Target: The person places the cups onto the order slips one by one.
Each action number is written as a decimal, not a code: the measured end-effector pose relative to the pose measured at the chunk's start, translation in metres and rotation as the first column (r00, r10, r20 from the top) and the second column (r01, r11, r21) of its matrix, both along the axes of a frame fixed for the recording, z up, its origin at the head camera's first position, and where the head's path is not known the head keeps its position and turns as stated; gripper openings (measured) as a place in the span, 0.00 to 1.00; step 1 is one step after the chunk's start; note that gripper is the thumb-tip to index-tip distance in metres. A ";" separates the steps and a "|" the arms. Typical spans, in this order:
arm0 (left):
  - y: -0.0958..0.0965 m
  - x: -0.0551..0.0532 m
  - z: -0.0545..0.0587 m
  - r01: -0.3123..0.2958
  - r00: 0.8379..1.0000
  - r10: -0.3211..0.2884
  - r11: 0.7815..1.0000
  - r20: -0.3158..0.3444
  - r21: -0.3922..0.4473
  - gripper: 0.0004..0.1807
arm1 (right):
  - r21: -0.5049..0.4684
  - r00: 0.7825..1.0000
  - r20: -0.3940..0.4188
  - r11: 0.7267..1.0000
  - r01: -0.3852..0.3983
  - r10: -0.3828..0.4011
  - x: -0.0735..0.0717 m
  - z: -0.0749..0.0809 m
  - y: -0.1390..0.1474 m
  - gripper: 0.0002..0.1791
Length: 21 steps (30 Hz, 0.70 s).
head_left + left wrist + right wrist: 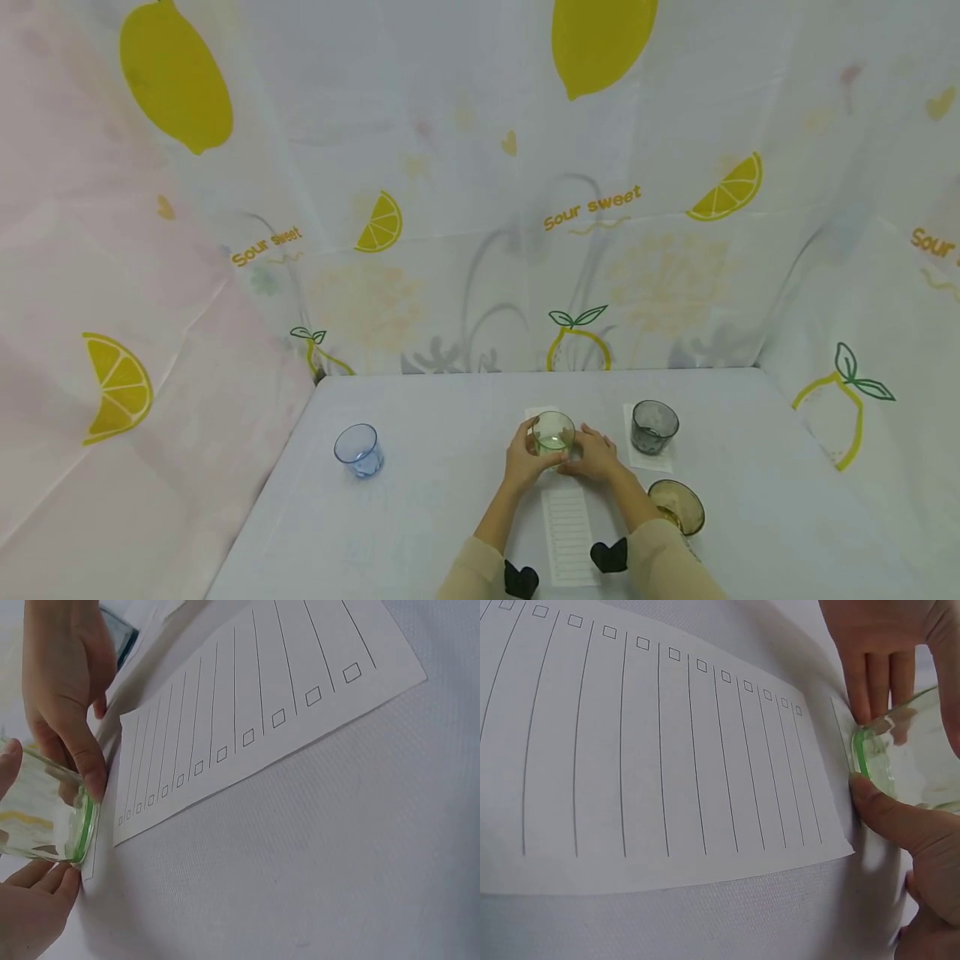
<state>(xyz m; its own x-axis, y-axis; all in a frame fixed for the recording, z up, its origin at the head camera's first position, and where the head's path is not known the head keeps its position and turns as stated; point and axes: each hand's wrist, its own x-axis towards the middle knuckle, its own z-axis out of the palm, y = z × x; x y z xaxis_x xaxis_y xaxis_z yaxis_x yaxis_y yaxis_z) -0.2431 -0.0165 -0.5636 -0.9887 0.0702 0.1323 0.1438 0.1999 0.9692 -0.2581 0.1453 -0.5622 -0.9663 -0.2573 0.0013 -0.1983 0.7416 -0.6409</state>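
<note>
Between both hands (524, 461), glass tumbler (553, 439) (pale green), mouth upward, axis vertical

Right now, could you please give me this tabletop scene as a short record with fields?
Left hand: holds the green glass from its left side
Right hand: holds the same glass from its right, thumb at the base
Blue glass: alone, far to the left
Grey glass: right of the hands, over a white paper
Amber glass: beside the right forearm, partly hidden
Lined sheet: between the forearms, with a row of small checkboxes
Backdrop: white, lemon-printed
</note>
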 end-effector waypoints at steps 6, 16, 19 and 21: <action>-0.005 -0.001 -0.003 0.023 1.000 -0.022 0.996 0.014 -0.085 0.41 | -0.010 1.000 -0.005 1.000 0.004 -0.004 -0.001 -0.002 0.000 0.34; -0.009 0.007 0.003 0.045 0.999 -0.044 0.997 0.013 -0.067 0.38 | -0.009 1.000 -0.007 1.000 0.007 -0.007 0.001 0.000 0.000 0.34; -0.013 0.010 0.003 0.049 0.999 -0.048 0.997 0.020 -0.059 0.39 | -0.007 1.000 -0.010 1.000 0.007 -0.007 0.001 0.000 0.000 0.34; -0.016 0.012 0.003 0.049 0.998 -0.047 0.998 0.032 -0.051 0.39 | -0.005 1.000 -0.012 1.000 0.007 -0.007 0.002 0.001 -0.001 0.34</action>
<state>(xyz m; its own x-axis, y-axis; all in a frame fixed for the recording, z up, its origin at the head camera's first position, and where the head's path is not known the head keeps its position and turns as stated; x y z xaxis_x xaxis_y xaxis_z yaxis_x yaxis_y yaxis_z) -0.2313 -0.0327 -0.5609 -0.9876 0.1236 0.0972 0.1251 0.2430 0.9619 -0.2563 0.1447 -0.5615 -0.9681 -0.2503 0.0141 -0.2006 0.7399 -0.6421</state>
